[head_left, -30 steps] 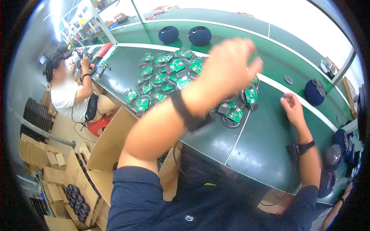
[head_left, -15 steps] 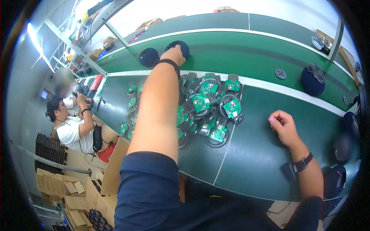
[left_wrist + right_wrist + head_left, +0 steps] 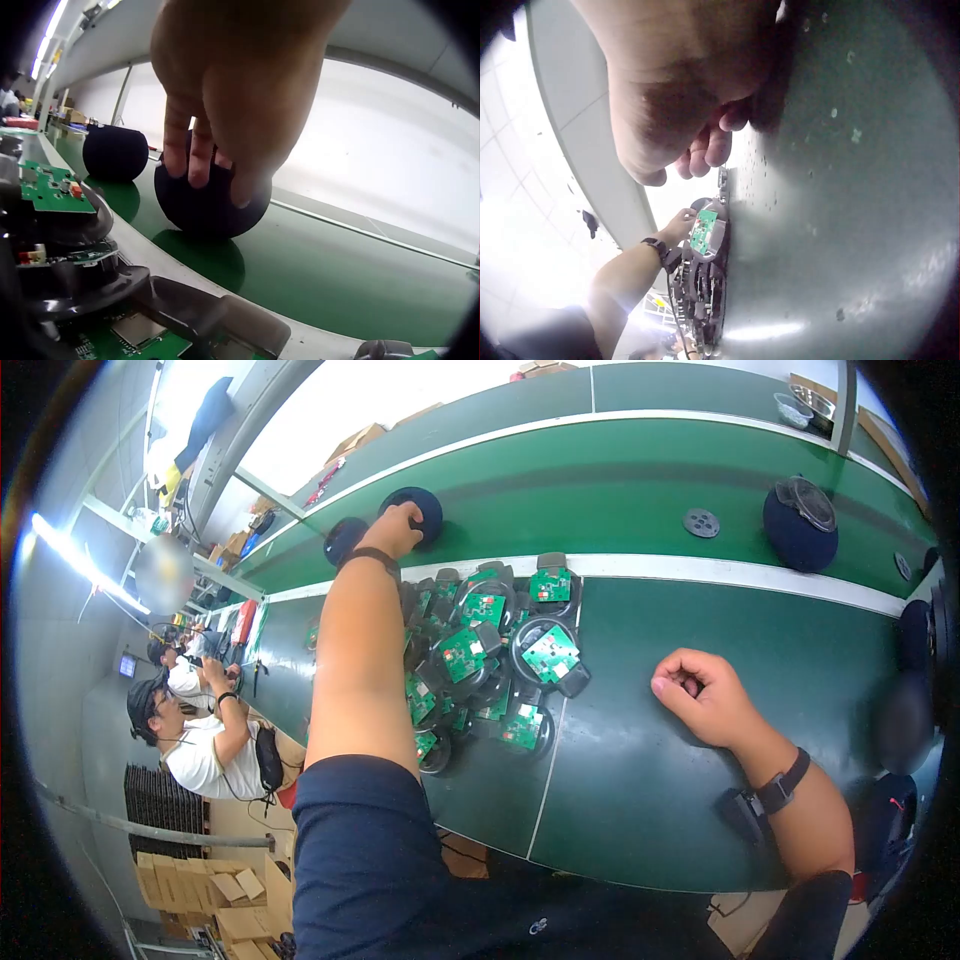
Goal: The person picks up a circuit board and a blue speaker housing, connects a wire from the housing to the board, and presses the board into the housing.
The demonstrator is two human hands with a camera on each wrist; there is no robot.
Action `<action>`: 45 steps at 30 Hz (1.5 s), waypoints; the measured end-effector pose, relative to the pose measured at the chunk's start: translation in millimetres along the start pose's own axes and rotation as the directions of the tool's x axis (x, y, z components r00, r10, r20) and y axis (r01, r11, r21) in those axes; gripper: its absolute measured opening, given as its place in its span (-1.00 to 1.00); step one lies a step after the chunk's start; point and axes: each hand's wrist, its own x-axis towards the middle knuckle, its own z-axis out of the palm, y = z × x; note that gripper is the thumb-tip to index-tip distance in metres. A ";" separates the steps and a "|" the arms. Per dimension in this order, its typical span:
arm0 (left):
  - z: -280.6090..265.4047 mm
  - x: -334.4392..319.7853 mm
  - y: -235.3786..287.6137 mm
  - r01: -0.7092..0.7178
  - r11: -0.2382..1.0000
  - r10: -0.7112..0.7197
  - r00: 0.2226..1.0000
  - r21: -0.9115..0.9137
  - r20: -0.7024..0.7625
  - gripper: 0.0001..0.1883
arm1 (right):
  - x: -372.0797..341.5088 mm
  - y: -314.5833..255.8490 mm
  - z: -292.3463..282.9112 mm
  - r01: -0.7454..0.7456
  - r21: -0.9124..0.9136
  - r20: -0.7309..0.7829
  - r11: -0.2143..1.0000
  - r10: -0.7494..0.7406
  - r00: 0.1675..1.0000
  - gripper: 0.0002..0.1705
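Observation:
At the far side, my left hand (image 3: 402, 528) grips a round navy shell (image 3: 428, 510) from above. In the left wrist view several fingertips (image 3: 198, 174) and the thumb press into the dark side of this shell (image 3: 206, 210), which is right at the green belt's surface. A second navy shell (image 3: 343, 540) stands to its left. Between me and the belt lies a pile of round black parts with green circuit boards (image 3: 552, 653). My right hand (image 3: 708, 700) rests on the table right of the pile, its fingers loosely curled and holding nothing.
The green belt (image 3: 600, 485) runs behind the table's white rail (image 3: 690, 567). On it are a grey perforated disc (image 3: 701, 523) and another navy shell (image 3: 800, 530) with a clear-rimmed part on top. More dark shells line the right edge. A person (image 3: 215, 750) works at the left.
My left hand has swung left from over the pile and reached the navy shell on the belt, which it now grips. The head view has turned left; my right hand has stayed on the table.

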 end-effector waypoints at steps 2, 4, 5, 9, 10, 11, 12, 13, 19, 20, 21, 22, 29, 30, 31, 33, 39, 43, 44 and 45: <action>-2.4 -10.3 8.3 -0.004 0.998 0.000 0.998 -0.062 -0.071 -0.36 | 0.6 1.8 0.5 0.015 -0.017 -0.008 1.000 -0.016 1.000 -0.81; 2.5 -6.6 3.4 0.024 0.999 -0.028 0.995 -0.047 -0.095 -0.37 | 0.6 2.3 1.0 0.029 -0.040 -0.015 0.999 -0.030 0.999 -0.81; 4.7 -2.7 3.2 0.051 0.998 -0.055 0.991 -0.030 -0.118 -0.38 | 0.5 1.3 1.3 0.024 -0.019 -0.009 1.000 -0.024 1.000 -0.80; 5.1 2.1 4.7 -0.023 0.987 0.032 0.998 0.157 -0.056 -0.35 | 1.2 3.6 1.2 0.026 -0.019 0.003 0.999 -0.026 1.000 -0.80; 2.9 -3.6 10.5 -0.035 0.990 0.047 0.995 0.135 -0.086 -0.41 | 1.3 4.0 2.6 0.021 -0.016 0.012 1.000 -0.021 1.000 -0.80; -1.0 -9.1 15.4 -0.048 0.993 0.061 0.991 0.111 -0.117 -0.46 | 2.1 4.0 2.2 0.028 -0.048 0.003 0.998 -0.028 1.000 -0.80; -7.0 -6.8 16.6 -0.057 0.992 0.062 0.997 0.116 -0.044 -0.49 | 1.2 4.6 2.3 0.031 -0.081 -0.002 0.996 -0.031 1.000 -0.80; -14.2 -13.1 22.9 -0.070 0.988 0.074 0.997 0.136 -0.025 -0.47 | 0.4 6.4 2.3 0.025 -0.084 0.009 0.996 -0.024 1.000 -0.80; -81.9 -106.8 88.0 -0.412 0.901 0.432 0.876 0.131 -0.214 -0.48 | 5.6 27.6 2.0 0.132 0.003 -0.062 0.991 -0.132 0.989 -0.82; -90.8 -135.1 106.4 -0.481 0.864 0.504 0.826 0.150 -0.255 -0.49 | 6.8 28.6 1.7 0.187 0.043 -0.091 0.981 -0.183 0.979 -0.76; -95.9 -163.3 123.1 -0.523 0.843 0.538 0.812 0.129 -0.226 -0.48 | 5.2 22.3 0.3 0.233 0.021 -0.111 0.972 -0.230 0.967 -0.64; -98.2 -191.7 140.8 -0.565 0.818 0.574 0.794 0.108 -0.201 -0.48 | 4.2 12.9 1.9 0.281 0.064 -0.181 0.958 -0.265 0.947 -0.58; -4.1 -343.4 222.2 -0.863 0.466 0.839 0.501 -0.195 -0.214 -0.75 | -33.5 -40.0 6.4 0.138 0.113 0.032 0.984 -0.143 0.989 -0.46; 14.6 -355.7 227.4 -0.884 0.429 0.850 0.465 -0.186 -0.247 -0.72 | -44.5 -38.1 5.9 0.093 0.044 0.122 0.995 -0.097 0.988 -0.49; 24.3 -365.0 230.1 -0.891 0.385 0.865 0.439 -0.240 -0.242 -0.67 | -54.7 -37.5 3.8 0.054 -0.030 0.203 0.998 -0.047 0.978 -0.52; 33.1 -376.2 237.0 -0.885 0.401 0.855 0.455 -0.237 -0.250 -0.62 | -73.5 -41.9 5.6 0.056 -0.062 0.161 0.997 -0.045 0.986 -0.58; 33.4 -297.0 204.2 -0.628 0.778 0.495 0.635 -0.023 -0.593 -0.67 | -117.4 -37.6 20.2 0.015 -0.154 -0.215 0.988 -0.048 0.975 -0.55; 56.1 -251.7 187.5 -0.331 0.926 0.376 0.832 0.179 -0.408 -0.36 | -158.0 -58.4 37.6 0.086 -0.642 -0.175 0.762 -0.255 0.951 -0.06; 64.3 -247.0 185.2 -0.294 0.933 0.356 0.843 0.208 -0.403 -0.32 | -168.9 -59.5 40.7 0.093 -0.743 -0.132 0.663 -0.282 0.950 0.06; 67.0 -246.9 184.0 -0.257 0.936 0.336 0.854 0.239 -0.396 -0.27 | -178.5 -67.1 48.5 0.075 -0.790 -0.128 0.608 -0.284 0.950 0.08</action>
